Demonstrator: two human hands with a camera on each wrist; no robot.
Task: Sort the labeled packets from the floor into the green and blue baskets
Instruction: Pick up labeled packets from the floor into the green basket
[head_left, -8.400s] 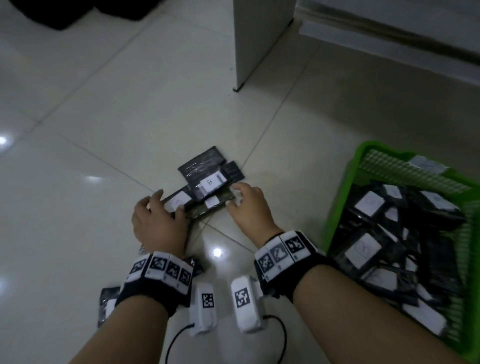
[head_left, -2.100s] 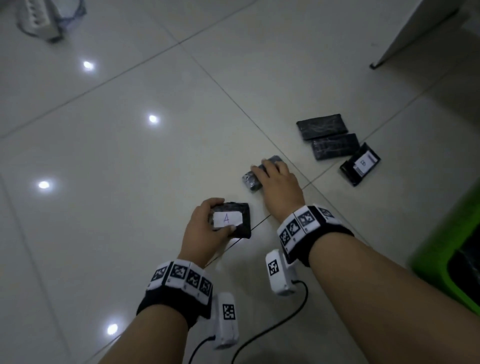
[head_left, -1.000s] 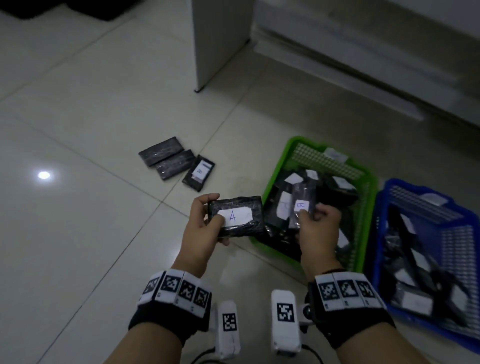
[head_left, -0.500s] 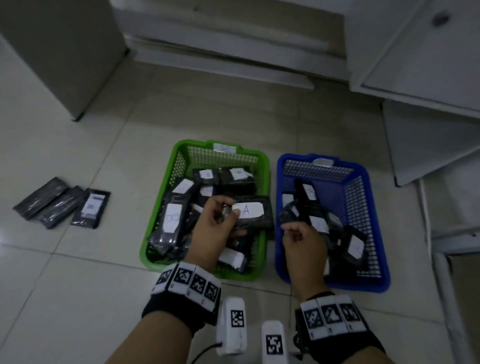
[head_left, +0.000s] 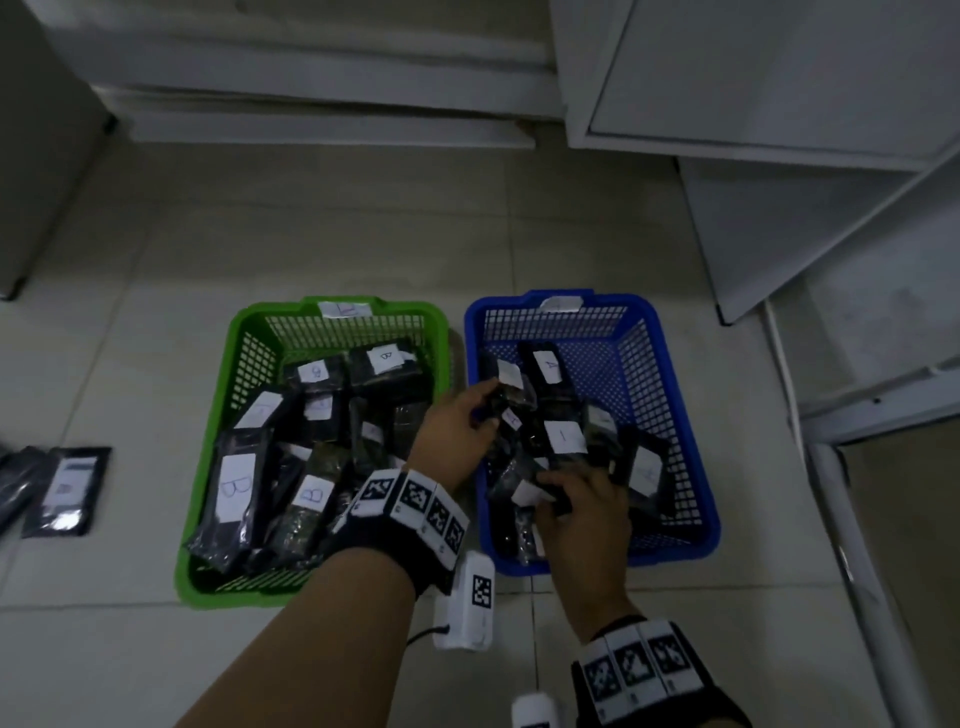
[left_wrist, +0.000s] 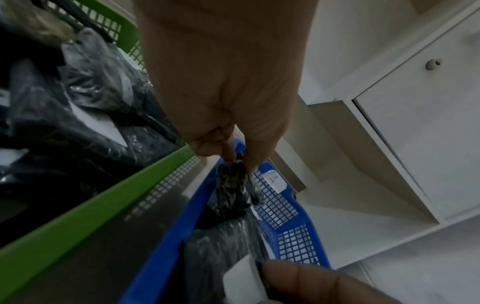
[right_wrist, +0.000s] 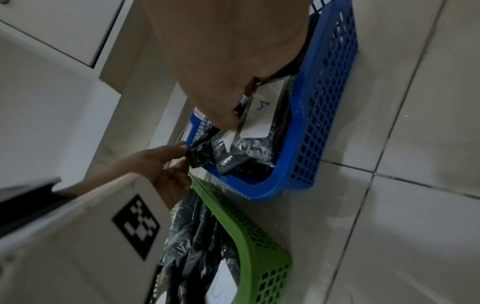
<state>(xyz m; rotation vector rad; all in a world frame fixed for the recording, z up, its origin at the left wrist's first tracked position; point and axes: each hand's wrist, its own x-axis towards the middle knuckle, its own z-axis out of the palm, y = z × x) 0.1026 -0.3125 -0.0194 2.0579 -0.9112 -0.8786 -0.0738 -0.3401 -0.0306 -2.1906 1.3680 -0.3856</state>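
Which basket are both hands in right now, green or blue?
The blue mesh basket, right of the green mesh basket. The left hand pinches a black packet over it; the right hand holds another inside.

Pale tiled floor (head_left: 337, 234). Green basket (head_left: 208, 519) and blue basket (head_left: 696, 467) stand on it side by side, nearly touching. Dark labeled packets (head_left: 65, 491) lie flat on tiles, well left of green basket.
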